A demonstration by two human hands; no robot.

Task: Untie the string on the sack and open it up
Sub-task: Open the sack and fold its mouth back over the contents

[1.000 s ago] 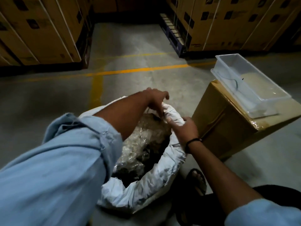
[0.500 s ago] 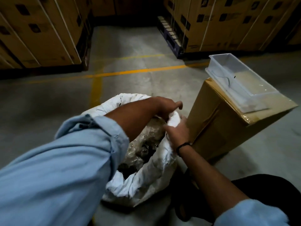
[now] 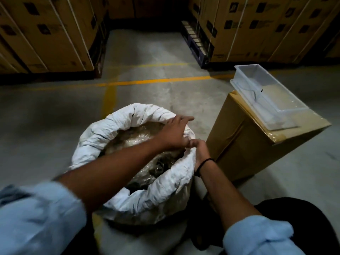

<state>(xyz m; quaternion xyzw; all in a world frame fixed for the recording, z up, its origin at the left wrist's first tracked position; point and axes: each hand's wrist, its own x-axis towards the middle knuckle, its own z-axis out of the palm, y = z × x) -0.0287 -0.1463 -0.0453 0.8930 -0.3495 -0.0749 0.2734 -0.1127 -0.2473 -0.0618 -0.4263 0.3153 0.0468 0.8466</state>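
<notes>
A white sack [image 3: 117,124] stands on the concrete floor in front of me, its mouth open and its rim rolled down into a thick collar. Inside lies a crinkled clear plastic liner [image 3: 132,138] over dark contents. My left hand [image 3: 174,132] reaches across the opening and pinches the right side of the rolled rim. My right hand [image 3: 200,150], with a black band on the wrist, grips the same stretch of rim from outside. The two hands touch. No string is visible.
A taped cardboard box [image 3: 244,144] stands just right of the sack, with a clear plastic tray [image 3: 246,76] on top. Stacked strapped cartons [image 3: 46,34] line the far left and far right [image 3: 266,28]. Yellow floor lines [image 3: 147,81] cross the floor beyond.
The view lifted back, so more of the sack's rolled rim shows. Both hands stayed on the right side of the rim and drew closer together, with the left hand pressing lower on it.
</notes>
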